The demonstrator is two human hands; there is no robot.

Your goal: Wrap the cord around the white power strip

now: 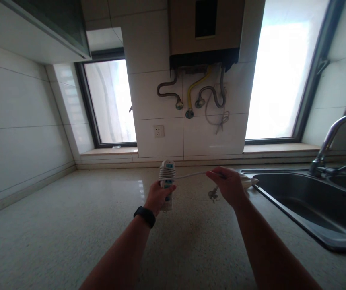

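My left hand (160, 195), with a black band on the wrist, is closed round a white power strip (169, 164) with blue-green socket faces. Several turns of its white cord (188, 175) are wound about the strip's upper part. From there the cord runs right, taut and nearly level, to my right hand (227, 183), whose fingers pinch it. Below the right fingers hangs the plug (213, 195) on a short end of cord. Something pale, perhaps a plastic bag (248, 181), lies behind the right hand beside the sink; its kind is unclear.
A speckled countertop (100, 225) spreads below my hands. The steel sink (305, 201) and its faucet (324, 149) stand on the right. On the tiled wall are a socket (159, 131) and a water heater (188, 32) with hoses, between two windows.
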